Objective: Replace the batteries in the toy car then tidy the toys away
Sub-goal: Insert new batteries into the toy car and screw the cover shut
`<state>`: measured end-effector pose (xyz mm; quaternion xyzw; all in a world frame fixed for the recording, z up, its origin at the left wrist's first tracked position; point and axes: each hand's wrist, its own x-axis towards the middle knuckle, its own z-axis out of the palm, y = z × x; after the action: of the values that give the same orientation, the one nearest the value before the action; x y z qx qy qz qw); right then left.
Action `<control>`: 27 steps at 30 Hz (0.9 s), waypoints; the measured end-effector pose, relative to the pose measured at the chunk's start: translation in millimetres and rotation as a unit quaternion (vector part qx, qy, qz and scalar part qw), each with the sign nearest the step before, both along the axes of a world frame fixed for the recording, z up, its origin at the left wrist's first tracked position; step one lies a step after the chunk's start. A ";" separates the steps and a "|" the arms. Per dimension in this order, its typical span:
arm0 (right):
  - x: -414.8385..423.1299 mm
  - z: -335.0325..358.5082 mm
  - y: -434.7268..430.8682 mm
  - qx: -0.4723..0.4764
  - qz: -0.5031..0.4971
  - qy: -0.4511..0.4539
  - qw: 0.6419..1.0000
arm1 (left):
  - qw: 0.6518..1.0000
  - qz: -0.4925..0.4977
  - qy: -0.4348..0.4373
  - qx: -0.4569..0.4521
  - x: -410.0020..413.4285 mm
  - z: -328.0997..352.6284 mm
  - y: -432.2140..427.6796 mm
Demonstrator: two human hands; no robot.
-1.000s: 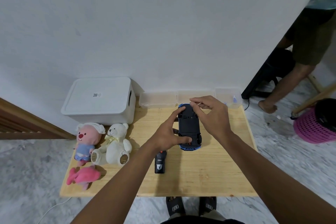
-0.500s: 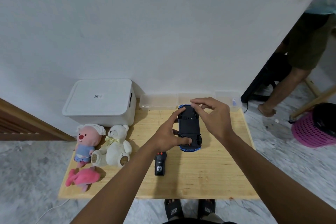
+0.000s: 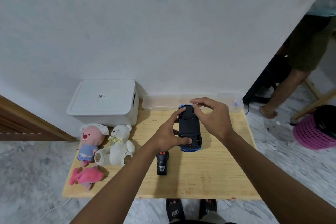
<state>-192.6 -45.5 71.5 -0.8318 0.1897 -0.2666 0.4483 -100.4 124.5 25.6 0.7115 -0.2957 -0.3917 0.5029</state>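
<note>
The white box (image 3: 103, 100) carries a small square code label on its lid, too fine to read; the remote (image 3: 162, 163) has pale lettering and a badge below two red buttons, blurred beyond reading; the black slippers (image 3: 175, 212) under the table's near edge each show a white emblem.

Both forearms reach out over the wooden table (image 3: 209, 178), meeting at the car (image 3: 190, 127), which lies belly-up on the far half of it, its black underside showing and its blue body underneath.

The left hand (image 3: 169, 136) spans the car's left side; the thumb presses the near end of the underside, the forefinger stretches to the far end, and the other fingers curl against the flank; it holds the car.

The right hand (image 3: 212, 114) is arched over the far end, thumb and forefinger drawn together in a pinch just at the underside; whether anything sits between them I cannot tell.

The remote lies just near of the left wrist; three soft toys (image 3: 118, 143) sit at the table's left.
</note>
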 end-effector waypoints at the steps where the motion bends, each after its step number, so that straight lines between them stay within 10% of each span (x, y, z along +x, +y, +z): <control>1: 0.0 0.0 -0.1 0.005 -0.003 0.002 1.000 | 1.000 -0.002 -0.002 -0.004 0.0 -0.4 0.2; 27: -2.9 3.4 0.8 0.000 0.002 -0.013 1.000 | 1.000 0.000 -0.007 0.011 -3.5 3.9 5.6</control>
<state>-195.5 -44.8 74.9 -0.8288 0.1818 -0.2767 0.4510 -103.9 130.2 29.5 0.7199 -0.2949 -0.3899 0.4928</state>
